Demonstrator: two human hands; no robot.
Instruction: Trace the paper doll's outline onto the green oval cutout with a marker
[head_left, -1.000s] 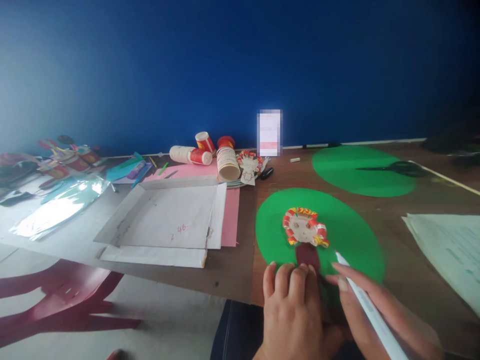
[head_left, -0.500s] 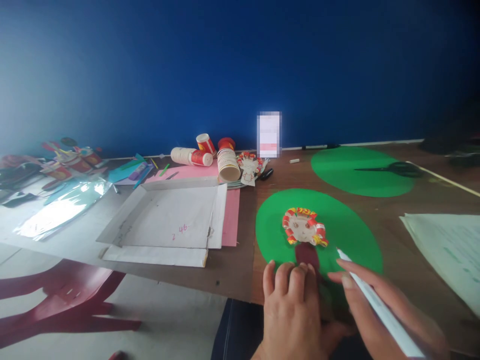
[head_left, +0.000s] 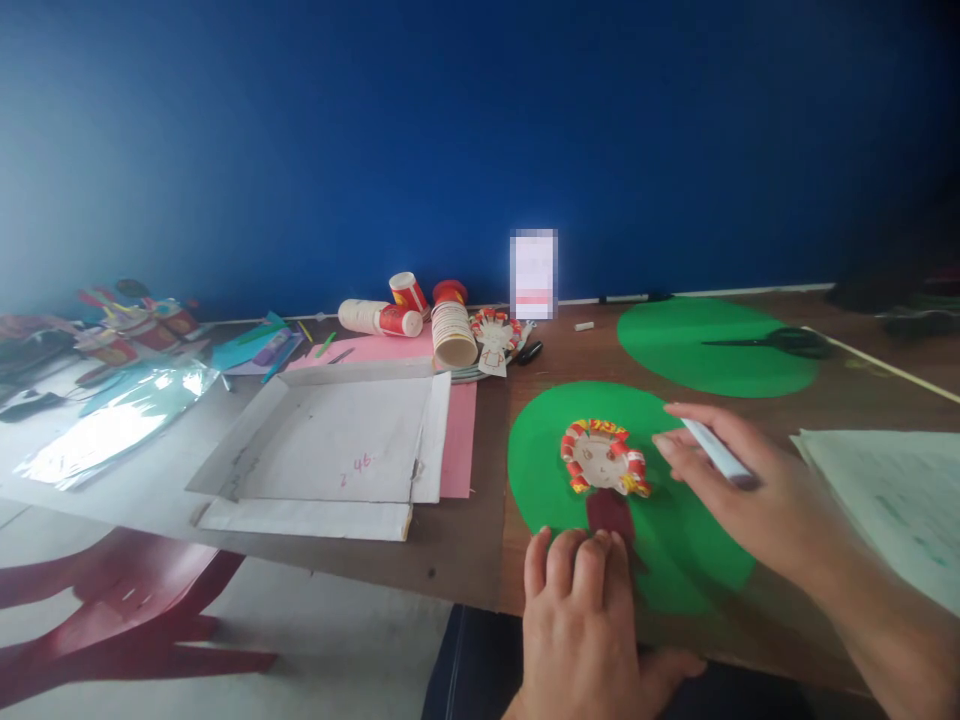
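Note:
My left hand [head_left: 581, 620] lies with fingers stretched out over the lower edge of a large green paper circle [head_left: 536, 450]. On that circle is a small cut-out face [head_left: 602, 460] with drawn eyes and curled red, white and yellow strips for hair. A dark maroon piece [head_left: 610, 512] extends below the face, its lower end partly covered by my fingertips. My right hand [head_left: 772, 490] is closed round a white marker [head_left: 716, 450], held above the right side of the circle, apart from the face.
Behind lies a second green circle [head_left: 660, 340] with dark scissors [head_left: 795, 343] on it. Pale papers [head_left: 885, 480] are at the right. To the left are a white cardboard tray [head_left: 300, 440], stacked paper cups [head_left: 454, 335] and another cut-out figure [head_left: 493, 345]. A red chair [head_left: 127, 610] stands lower left.
My right hand has moved up and away from the lower right of the circle, and the marker now points up-left with its dark end showing. My left hand stays put.

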